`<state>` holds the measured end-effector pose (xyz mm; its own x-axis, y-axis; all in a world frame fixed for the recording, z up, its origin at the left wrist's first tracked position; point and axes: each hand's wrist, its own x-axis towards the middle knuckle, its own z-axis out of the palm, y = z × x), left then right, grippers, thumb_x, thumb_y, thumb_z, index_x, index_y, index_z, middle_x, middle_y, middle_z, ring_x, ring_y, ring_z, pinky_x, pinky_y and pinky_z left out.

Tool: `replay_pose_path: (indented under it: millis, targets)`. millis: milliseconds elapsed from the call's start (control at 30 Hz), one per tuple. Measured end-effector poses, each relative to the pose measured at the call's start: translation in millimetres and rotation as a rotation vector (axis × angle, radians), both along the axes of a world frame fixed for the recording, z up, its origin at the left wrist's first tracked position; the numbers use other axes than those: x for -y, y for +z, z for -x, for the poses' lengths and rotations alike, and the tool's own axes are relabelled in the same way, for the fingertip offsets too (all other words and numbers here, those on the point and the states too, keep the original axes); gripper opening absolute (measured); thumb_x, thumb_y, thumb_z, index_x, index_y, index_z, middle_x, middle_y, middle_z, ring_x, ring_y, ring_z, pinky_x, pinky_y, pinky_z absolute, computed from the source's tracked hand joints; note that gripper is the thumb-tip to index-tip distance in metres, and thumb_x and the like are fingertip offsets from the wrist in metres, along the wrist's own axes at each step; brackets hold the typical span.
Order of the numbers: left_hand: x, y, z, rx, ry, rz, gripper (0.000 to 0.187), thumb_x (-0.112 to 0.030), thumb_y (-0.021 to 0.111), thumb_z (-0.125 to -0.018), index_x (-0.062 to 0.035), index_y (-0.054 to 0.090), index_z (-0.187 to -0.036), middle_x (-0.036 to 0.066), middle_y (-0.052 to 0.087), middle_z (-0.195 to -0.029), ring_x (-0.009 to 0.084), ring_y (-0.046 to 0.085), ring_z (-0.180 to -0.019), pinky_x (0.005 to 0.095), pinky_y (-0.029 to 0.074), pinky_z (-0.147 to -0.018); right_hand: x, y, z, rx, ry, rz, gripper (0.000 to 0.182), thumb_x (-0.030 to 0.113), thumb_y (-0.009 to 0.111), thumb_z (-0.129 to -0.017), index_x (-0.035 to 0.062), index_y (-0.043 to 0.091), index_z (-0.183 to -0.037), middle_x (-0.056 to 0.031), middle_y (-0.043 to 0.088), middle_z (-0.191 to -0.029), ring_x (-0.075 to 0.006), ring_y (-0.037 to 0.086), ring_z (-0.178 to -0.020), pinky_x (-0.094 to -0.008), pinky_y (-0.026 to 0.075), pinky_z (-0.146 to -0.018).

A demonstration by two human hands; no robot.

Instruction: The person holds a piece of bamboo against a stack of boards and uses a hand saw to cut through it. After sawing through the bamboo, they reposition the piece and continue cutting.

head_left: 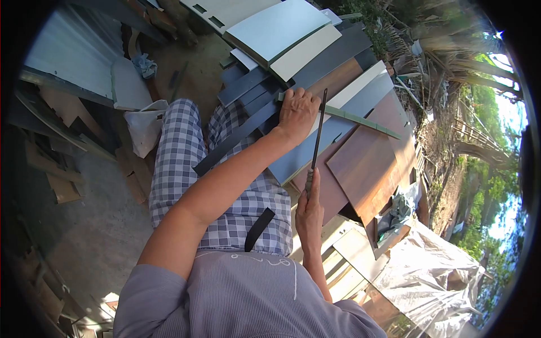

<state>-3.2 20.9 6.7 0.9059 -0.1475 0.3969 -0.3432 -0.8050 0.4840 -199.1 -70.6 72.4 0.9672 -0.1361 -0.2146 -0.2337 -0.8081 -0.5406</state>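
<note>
My left hand (300, 112) is closed over one end of a green bamboo strip (363, 121). The strip slants away to the right across a pile of boards, passing behind the blade in this view. In my right hand (309, 211) is a knife (319, 135), its long, narrow, dark blade pointing up and away from me. My fingers wrap its handle, with the thumb laid along it. The blade stands just right of my left hand, seen almost edge-on. A dark flat strip (220, 155) lies across my legs below the left hand.
Brown wood panels (360, 163) and a white board (276, 28) form the pile ahead. A short black strip (259, 229) rests on my lap. To the left are a white bag (145, 127) and leaning sheets (79, 50); plastic sheeting (428, 276) lies at right.
</note>
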Motion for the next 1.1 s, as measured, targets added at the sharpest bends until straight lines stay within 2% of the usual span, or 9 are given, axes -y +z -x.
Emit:
replay_pose_path:
  millis: [67, 133, 167, 200, 267, 300, 700, 1100]
  targets:
    - [-2, 1, 0, -0.009, -0.014, -0.014, 0.005, -0.012, 0.055, -0.086, -0.0097, 0.060, -0.087, 0.005, 0.060, -0.085, 0.0220, 0.054, -0.090, 0.0367, 0.037, -0.081, 1, -1, -12, 0.023, 0.029, 0.016, 0.058, 0.007, 0.040, -0.097, 0.0179, 0.019, -0.150, -0.0260, 0.059, -0.121, -0.0446, 0.065, -0.088, -0.0487, 0.050, -0.071]
    - [-3, 3, 1, -0.012, -0.011, -0.015, 0.006, -0.011, 0.055, -0.086, -0.0094, 0.060, -0.087, 0.006, 0.060, -0.085, 0.0220, 0.054, -0.090, 0.0366, 0.037, -0.081, 7, -5, -27, 0.033, -0.019, -0.038, 0.063, 0.005, 0.041, -0.095, 0.0248, 0.020, -0.151, -0.0184, 0.059, -0.126, -0.0392, 0.067, -0.085, -0.0456, 0.051, -0.075]
    - [-3, 4, 1, -0.018, -0.018, -0.014, 0.007, -0.010, 0.054, -0.086, -0.0090, 0.061, -0.088, 0.006, 0.060, -0.086, 0.0220, 0.054, -0.090, 0.0366, 0.037, -0.081, 13, -15, -34, 0.195, 0.055, 0.042, 0.060, 0.008, 0.040, -0.097, 0.0251, 0.021, -0.151, -0.0147, 0.066, -0.103, -0.0259, 0.063, -0.063, -0.0361, 0.050, -0.058]
    - [-2, 3, 2, -0.012, -0.015, -0.015, 0.007, -0.010, 0.054, -0.086, -0.0090, 0.061, -0.088, 0.006, 0.060, -0.086, 0.0220, 0.054, -0.090, 0.0366, 0.037, -0.081, 14, -8, -40, 0.201, 0.057, 0.041, 0.060, 0.008, 0.040, -0.097, 0.0251, 0.021, -0.151, -0.0147, 0.066, -0.103, -0.0259, 0.063, -0.063, -0.0361, 0.050, -0.058]
    - [-2, 1, 1, 0.013, -0.014, 0.006, 0.007, -0.009, 0.053, -0.086, -0.0084, 0.060, -0.087, 0.007, 0.060, -0.088, 0.0221, 0.054, -0.090, 0.0368, 0.037, -0.081, 12, 7, -52, -0.057, -0.241, -0.365, 0.059, 0.011, 0.039, -0.098, 0.0260, 0.020, -0.152, -0.0036, 0.053, -0.073, -0.0100, 0.047, -0.050, -0.0249, 0.039, -0.044]
    - [-2, 0, -1, 0.015, -0.007, 0.002, 0.007, -0.009, 0.053, -0.086, -0.0084, 0.060, -0.087, 0.007, 0.060, -0.088, 0.0221, 0.054, -0.090, 0.0368, 0.037, -0.081, 10, 4, -51, 0.093, -0.255, -0.370, 0.058, 0.014, 0.040, -0.100, 0.0270, 0.019, -0.152, 0.0036, 0.035, -0.066, -0.0024, 0.033, -0.048, -0.0195, 0.028, -0.040]
    - [-1, 0, 0, 0.018, -0.026, -0.012, 0.004, -0.012, 0.056, -0.086, -0.0091, 0.059, -0.088, 0.007, 0.060, -0.088, 0.0230, 0.054, -0.090, 0.0374, 0.037, -0.081, 22, -19, -20, 0.026, -0.159, -0.250, 0.059, 0.008, 0.040, -0.098, 0.0251, 0.023, -0.152, -0.0018, 0.050, -0.067, -0.0075, 0.043, -0.051, -0.0252, 0.037, -0.044]
    - [-1, -2, -1, 0.031, -0.020, -0.008, 0.005, -0.014, 0.060, -0.084, -0.0100, 0.058, -0.086, 0.006, 0.060, -0.087, 0.0228, 0.054, -0.090, 0.0376, 0.037, -0.080, 17, -23, -17, 0.080, -0.128, -0.247, 0.058, 0.010, 0.042, -0.097, 0.0242, 0.027, -0.151, -0.0030, 0.050, -0.067, -0.0083, 0.043, -0.053, -0.0274, 0.038, -0.048]
